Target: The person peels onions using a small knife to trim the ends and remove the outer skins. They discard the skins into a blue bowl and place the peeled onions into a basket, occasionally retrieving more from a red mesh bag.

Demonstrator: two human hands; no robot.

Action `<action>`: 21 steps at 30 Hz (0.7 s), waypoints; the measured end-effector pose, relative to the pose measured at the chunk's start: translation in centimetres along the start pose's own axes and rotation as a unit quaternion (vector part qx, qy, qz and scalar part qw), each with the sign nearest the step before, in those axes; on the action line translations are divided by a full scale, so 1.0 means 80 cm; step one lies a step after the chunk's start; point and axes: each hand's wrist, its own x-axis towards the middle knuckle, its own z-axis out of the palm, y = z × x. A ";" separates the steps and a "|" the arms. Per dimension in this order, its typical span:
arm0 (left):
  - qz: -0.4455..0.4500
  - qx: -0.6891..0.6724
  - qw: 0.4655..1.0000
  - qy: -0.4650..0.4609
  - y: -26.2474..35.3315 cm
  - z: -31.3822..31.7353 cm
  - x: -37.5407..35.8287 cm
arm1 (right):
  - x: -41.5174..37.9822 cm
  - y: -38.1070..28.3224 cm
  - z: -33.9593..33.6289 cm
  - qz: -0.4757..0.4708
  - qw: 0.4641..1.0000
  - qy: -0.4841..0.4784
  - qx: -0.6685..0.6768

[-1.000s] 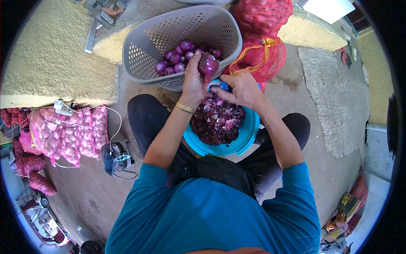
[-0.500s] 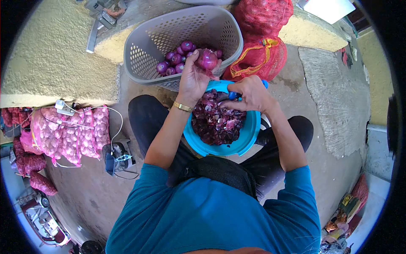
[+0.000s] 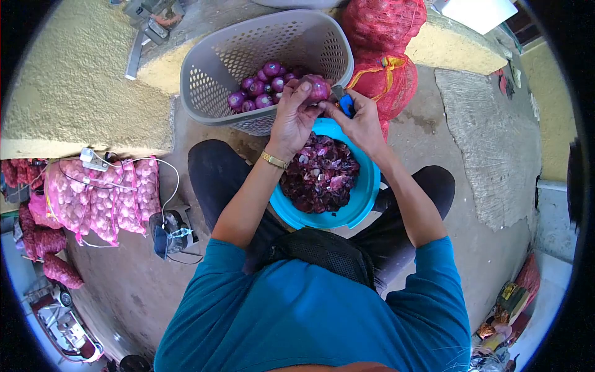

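My left hand [image 3: 294, 118] is closed around a red onion [image 3: 317, 88] near the front rim of the grey basket [image 3: 211, 111]. Against the onion's right side is the blade of a blue-handled knife [image 3: 346, 105], whose handle my right hand [image 3: 362, 124] grips. Below both hands, a turquoise tub [image 3: 370, 192] between my legs holds a heap of dark onion skins [image 3: 319, 177]. Several purple onions [image 3: 268, 80] lie at the bottom of the basket.
Red mesh sacks [image 3: 396, 87] stand right of the basket. Pink mesh sacks of bulbs [image 3: 102, 195] lie at the left, beside a white power strip [image 3: 94, 159] with a cable and a black device [image 3: 167, 232]. A grey mat [image 3: 486, 149] lies at the right.
My right hand has risen from over the tub, bringing the knife up to the onion. My left hand has shifted slightly right with the onion.
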 end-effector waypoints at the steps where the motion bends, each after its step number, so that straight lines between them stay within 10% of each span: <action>1: -0.008 0.017 1.000 -0.008 0.004 -0.004 0.001 | -0.001 -0.002 -0.001 0.027 0.999 -0.022 0.007; 8: 0.024 -0.026 0.999 0.001 0.013 -0.001 0.006 | -0.012 -0.007 -0.019 -0.049 0.972 -0.217 -0.072; 21: -0.035 -0.083 0.996 -0.016 0.004 0.003 -0.005 | 0.006 0.006 0.003 -0.070 0.995 0.011 -0.075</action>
